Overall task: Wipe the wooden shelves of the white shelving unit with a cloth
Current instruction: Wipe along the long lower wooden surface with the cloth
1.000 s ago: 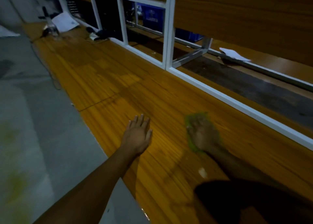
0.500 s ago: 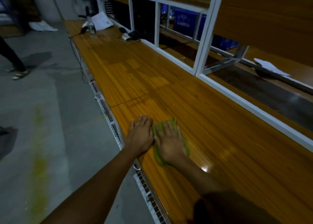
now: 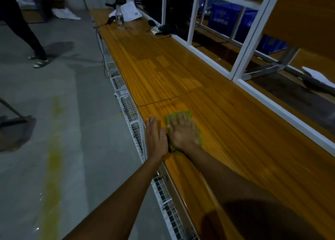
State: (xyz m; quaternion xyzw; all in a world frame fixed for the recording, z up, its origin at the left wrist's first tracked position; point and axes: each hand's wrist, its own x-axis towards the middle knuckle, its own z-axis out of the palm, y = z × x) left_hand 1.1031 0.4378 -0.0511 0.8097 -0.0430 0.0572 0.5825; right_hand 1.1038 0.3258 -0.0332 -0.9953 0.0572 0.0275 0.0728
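A long glossy wooden shelf runs from near me to the far end, framed on the right by the white shelving unit. My right hand lies flat, fingers spread, pressing a green cloth onto the wood close to the shelf's left edge. Most of the cloth is hidden under the palm. My left hand rests flat on the shelf's left edge, touching the right hand's side, holding nothing.
White wire baskets hang under the shelf's left edge. At the far end stand a glass bottle, papers and a cable. Blue crates sit behind the frame. Another person's legs stand on the concrete floor at left.
My right hand slid the cloth left across the shelf until it came beside my left hand, then pushed slightly forward. My view swung left, showing more floor.
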